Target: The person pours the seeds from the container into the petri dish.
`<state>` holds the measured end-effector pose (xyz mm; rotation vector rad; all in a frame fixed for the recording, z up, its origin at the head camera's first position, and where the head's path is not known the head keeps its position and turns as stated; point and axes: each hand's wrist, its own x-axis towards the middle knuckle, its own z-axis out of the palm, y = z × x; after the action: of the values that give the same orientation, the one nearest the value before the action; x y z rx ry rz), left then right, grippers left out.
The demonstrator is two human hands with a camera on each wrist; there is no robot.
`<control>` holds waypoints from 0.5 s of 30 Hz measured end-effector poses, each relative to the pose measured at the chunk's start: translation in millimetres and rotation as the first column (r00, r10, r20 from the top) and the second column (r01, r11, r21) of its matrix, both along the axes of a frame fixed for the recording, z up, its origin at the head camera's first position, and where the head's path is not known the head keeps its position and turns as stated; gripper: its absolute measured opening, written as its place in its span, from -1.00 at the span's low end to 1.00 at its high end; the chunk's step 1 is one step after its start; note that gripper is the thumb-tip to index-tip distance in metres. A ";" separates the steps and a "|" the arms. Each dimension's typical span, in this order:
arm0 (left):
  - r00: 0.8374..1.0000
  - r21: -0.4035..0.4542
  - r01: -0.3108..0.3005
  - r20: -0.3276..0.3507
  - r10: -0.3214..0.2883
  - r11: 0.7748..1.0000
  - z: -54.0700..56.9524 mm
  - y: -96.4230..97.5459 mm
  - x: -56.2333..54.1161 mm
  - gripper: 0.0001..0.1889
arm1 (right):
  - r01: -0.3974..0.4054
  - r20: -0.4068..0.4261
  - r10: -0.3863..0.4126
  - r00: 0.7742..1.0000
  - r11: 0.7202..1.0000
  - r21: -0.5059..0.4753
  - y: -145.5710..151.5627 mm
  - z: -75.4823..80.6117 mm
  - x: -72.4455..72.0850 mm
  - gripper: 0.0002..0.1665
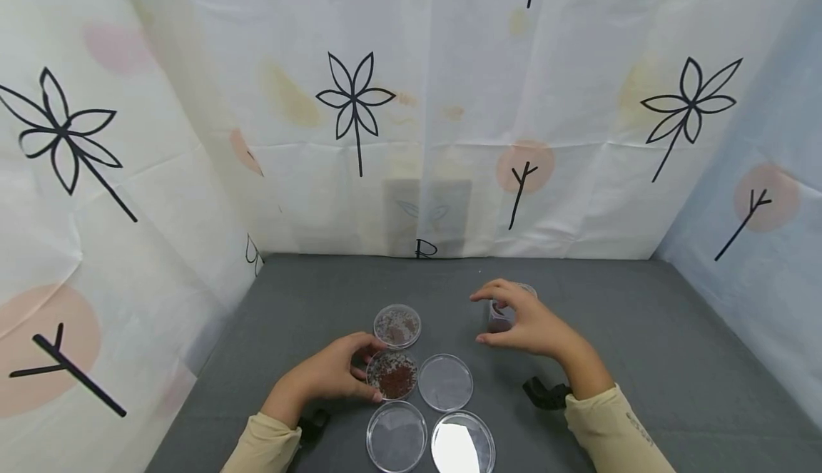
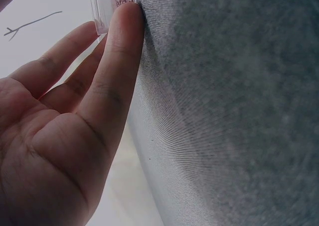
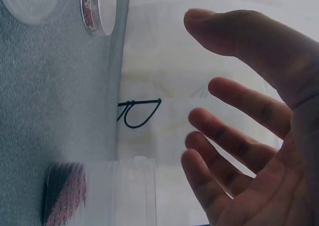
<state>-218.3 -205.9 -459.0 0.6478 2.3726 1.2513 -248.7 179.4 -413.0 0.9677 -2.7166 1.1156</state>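
Observation:
My left hand (image 1: pixel 330 369) grips a round clear petri dish (image 1: pixel 393 377) of reddish-brown granules, thumb on its near side and fingers on its far side. In the left wrist view, the thumb (image 2: pixel 117 66) lies along the dish's clear wall (image 2: pixel 102 12), low over the grey surface. Over toward the right, my right hand (image 1: pixel 529 323) is spread with thumb and fingers wide apart and nothing between them. Past it stands a clear plastic jar (image 1: pixel 499 324), partly hidden by the hand; the right wrist view shows reddish granules in the jar (image 3: pixel 99 193), apart from the fingers.
Just beyond the held dish is another petri dish (image 1: pixel 398 327) with paler pinkish-brown granules. Three clear dish pieces lie nearer: one at the right (image 1: pixel 446 382), one at front left (image 1: pixel 397 436), one at front right (image 1: pixel 462 444) with a bright reflection. A patterned cloth (image 1: pixel 449 116) hangs behind.

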 end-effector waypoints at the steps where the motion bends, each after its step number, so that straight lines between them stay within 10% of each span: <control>1: 1.000 -0.001 0.001 0.002 -0.001 1.000 -0.3 -0.1 -0.1 -0.23 | -0.012 0.009 0.012 1.000 1.000 -0.001 -0.7 0.3 0.7 -0.32; 15: 1.000 0.003 -0.003 0.011 0.003 1.000 -4.0 -0.5 -3.4 -0.21 | -0.145 0.158 0.140 0.977 0.989 0.027 -7.7 -4.4 0.0 -0.30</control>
<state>-221.7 -206.4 -463.0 0.6377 2.3642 1.2566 -248.6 171.7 -417.3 1.1437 -2.8392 1.2158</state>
